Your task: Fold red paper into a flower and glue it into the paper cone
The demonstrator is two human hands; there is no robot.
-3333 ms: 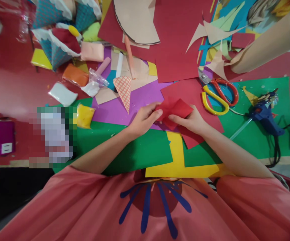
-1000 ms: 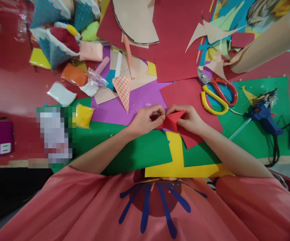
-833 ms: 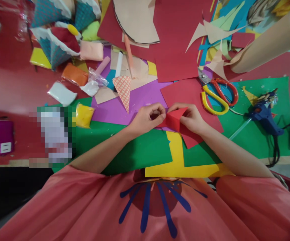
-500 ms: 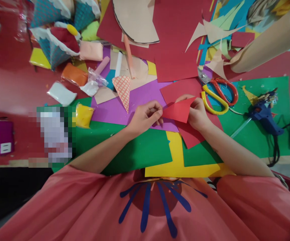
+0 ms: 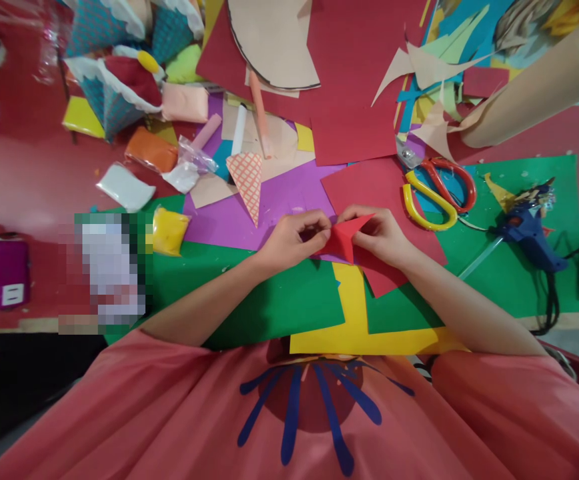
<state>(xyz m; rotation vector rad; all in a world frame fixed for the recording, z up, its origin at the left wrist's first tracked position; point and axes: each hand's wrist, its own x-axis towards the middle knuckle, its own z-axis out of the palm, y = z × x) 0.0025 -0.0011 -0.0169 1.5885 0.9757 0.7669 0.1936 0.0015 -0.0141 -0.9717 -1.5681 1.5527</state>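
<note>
Left hand (image 5: 289, 239) and right hand (image 5: 382, 235) meeting over the middle of the table, both pinched shut on a small folded red paper triangle (image 5: 345, 238); left fingertips closed on its left corner, right thumb and fingers clamped along its upper right edge. Triangle held just above the purple sheet (image 5: 249, 217) and a larger red sheet (image 5: 379, 193), its lower point hanging over the top of a yellow strip (image 5: 352, 303)

Under the forearms, green paper (image 5: 279, 303) spread wide, running on to the right side of the table

Just beyond the right hand, scissors (image 5: 437, 193) with red and yellow handles, lying flat, apart from the fingers. Further right, a blue glue gun (image 5: 532, 230) on the green sheet, cable trailing off to the right edge

Beyond the left hand, a cone of orange-lattice paper (image 5: 246, 179), tip pointing toward the person, near but not touching. To its left a yellow packet (image 5: 168, 231), an orange packet (image 5: 150, 149) and a white one (image 5: 125, 187) (all well apart from the hands)

At the far edge, a tan half-circle cutout (image 5: 269, 43) on dark red paper, teal patterned cones (image 5: 102, 100) at far left, a tan paper roll (image 5: 529, 93) at far right
</note>
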